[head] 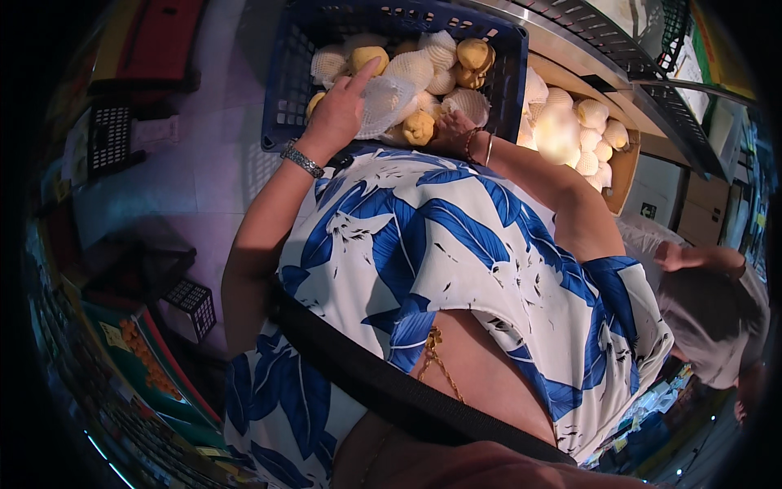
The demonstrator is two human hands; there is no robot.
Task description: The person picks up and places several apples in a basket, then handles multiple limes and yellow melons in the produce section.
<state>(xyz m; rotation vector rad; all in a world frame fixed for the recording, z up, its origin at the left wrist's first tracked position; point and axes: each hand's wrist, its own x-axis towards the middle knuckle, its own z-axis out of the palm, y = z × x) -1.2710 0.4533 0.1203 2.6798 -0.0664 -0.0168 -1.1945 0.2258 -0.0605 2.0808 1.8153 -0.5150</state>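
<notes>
In front of me is a blue plastic crate of yellow, pear-like fruit, many in white foam net sleeves. My left hand is over its left part, index finger extended to a bare yellow fruit. A loose, flattened foam net sleeve lies against the palm side of this hand, seemingly in its curled fingers. Low in the crate, my right hand reaches beside a foam-wrapped fruit and a bare lumpy fruit. Its fingertips are partly hidden, so its grip is unclear.
Right of the crate stands a cardboard box of foam-wrapped fruit, under a metal rack. Another person is at the far right. On the left are a black basket and a stand with orange fruit.
</notes>
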